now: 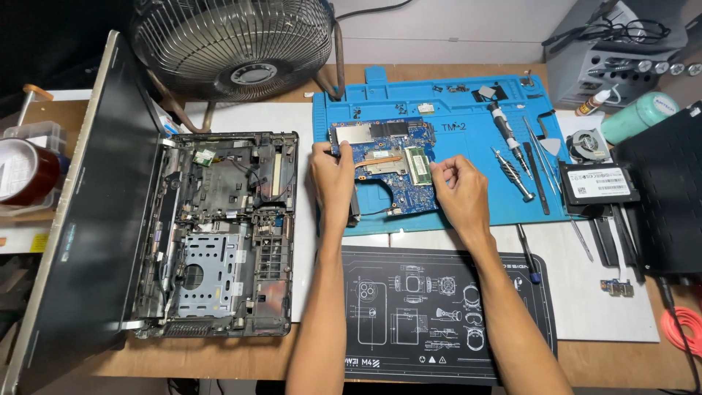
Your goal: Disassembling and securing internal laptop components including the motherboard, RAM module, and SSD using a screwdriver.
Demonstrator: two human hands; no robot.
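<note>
Motherboard point(391, 164) was the piece in hand: a blue laptop circuit board with a copper heat pipe and a green memory module, lying on the blue silicone repair mat point(468, 208) at the middle of the bench. In the head view, the left hand point(333, 175) gripped the board's left edge, fingers curled over it, while the right hand point(457, 192) pinched its right side beside the memory module.

By the look of it, the board would be light and stiff but fragile, prone to damage if flexed or touched on its components; the bare edges, where both hands sat, seemed the safest hold.

To the left lay the gutted laptop chassis point(219, 234) with its lid open, just beside the mat. Precision screwdrivers point(512, 157) rested on the mat's right part, with a solid-state drive point(598, 183) just beyond its edge. A metal fan point(234, 44) stood at the back, and a black printed mat point(439, 314) lay under the forearms.
</note>
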